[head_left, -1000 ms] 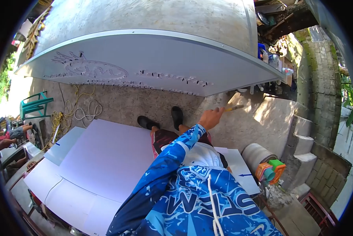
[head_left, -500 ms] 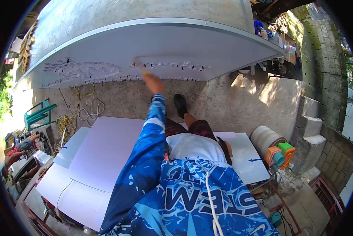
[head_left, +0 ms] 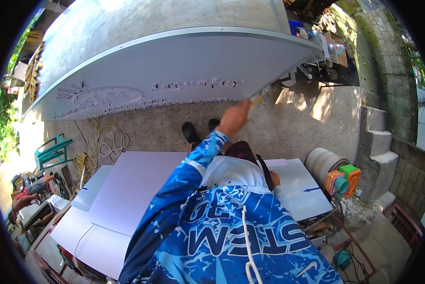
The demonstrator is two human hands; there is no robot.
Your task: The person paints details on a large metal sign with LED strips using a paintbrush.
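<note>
My left hand reaches forward, closed on what looks like a small brush with a pale yellowish end; motion blurs it. It is near the lower right edge of a large framed panel. Raised lettering and an oval emblem run along the panel's lower part, dotted with small dark pieces. Low at my right side, my right hand is partly hidden by my clothing. Its fingers are curled beside a dark, narrow object that I cannot identify.
White sheets lie behind me on both sides. A green stool, yellow cords and a white cable are at the left. To the right stand a drum-like roll, coloured containers, concrete steps and a cluttered bench.
My left hand has swung right with the brush, away from the lettering to the panel's right end. The view has shifted slightly, and both shoes now show. My right hand stays low.
</note>
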